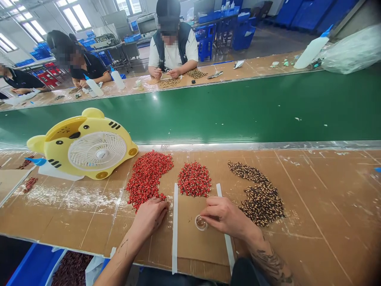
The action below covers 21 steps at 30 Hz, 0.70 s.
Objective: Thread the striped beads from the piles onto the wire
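Red striped beads [145, 178] lie in a loose heap on the bench top: small oval pieces, glossy red with pale streaks, too small to show finer detail. Just beside them is a rounder heap of matching red beads [194, 179], and further right a curved drift of dark brown-and-cream beads [259, 198]. The left hand [150, 218] sits at the heap's lower tip, fingers curled together, their tips touching the beads. The right hand [226, 216] has its fingers bunched together over a small clear round cup [201, 223], tips at its rim; whether they pinch anything, I cannot tell. The cup stands on brown cardboard [312, 206] between two strips of white tape [175, 228]. Scuffed with white residue, the cardboard covers the bench, and a yellow tiger-shaped desk fan [97, 151] stands to the left. Beyond lies a green conveyor belt [238, 107], then a facing bench where a co-worker [172, 51] sits at similar heaps, with blue crates [309, 14] along the far wall. The main red heap runs long from upper right to lower left — single beads lie every which way.
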### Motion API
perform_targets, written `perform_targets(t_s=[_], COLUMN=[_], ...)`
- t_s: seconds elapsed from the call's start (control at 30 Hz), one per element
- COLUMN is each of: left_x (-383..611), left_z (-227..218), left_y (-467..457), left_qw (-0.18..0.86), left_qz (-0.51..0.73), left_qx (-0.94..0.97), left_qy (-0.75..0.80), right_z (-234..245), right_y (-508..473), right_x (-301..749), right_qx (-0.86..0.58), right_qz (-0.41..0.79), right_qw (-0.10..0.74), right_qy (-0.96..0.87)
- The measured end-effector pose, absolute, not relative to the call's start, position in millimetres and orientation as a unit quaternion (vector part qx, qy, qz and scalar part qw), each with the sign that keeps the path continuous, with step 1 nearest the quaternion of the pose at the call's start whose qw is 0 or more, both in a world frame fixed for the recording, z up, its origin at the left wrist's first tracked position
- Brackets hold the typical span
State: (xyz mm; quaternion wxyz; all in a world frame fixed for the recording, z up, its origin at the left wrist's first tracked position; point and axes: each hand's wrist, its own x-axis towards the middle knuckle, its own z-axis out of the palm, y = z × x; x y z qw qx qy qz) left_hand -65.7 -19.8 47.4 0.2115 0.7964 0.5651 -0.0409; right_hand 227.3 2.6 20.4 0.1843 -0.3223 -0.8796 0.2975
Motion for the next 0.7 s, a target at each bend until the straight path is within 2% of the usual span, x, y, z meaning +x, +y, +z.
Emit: perform_targets(t_s=[0.2, 0.4, 0.57, 0.7], left_x=[-59, -22, 4, 8], left_z=[52, 40, 12, 1], left_y=[-19, -3, 8, 5], left_qw=[0.318, 0.554, 0.709, 0.753], left_qz=[0.196, 0.362, 0.447, 0.456], left_qx=[0.764, 0.573, 0.370, 0.289], left_qy=[0.526, 0.484, 0.401, 0.377], right_z=[25, 25, 21, 20], right_y=[-2, -4, -7, -8], right_x=[226, 223, 224, 222], right_qx=[-0.319, -0.312, -0.332, -0.330], right_qz=[0.292, 0.274, 0.251, 0.258], right_qw=[0.159, 0.165, 0.186, 0.178], right_qy=[-0.888, -0.895, -0.890, -0.890])
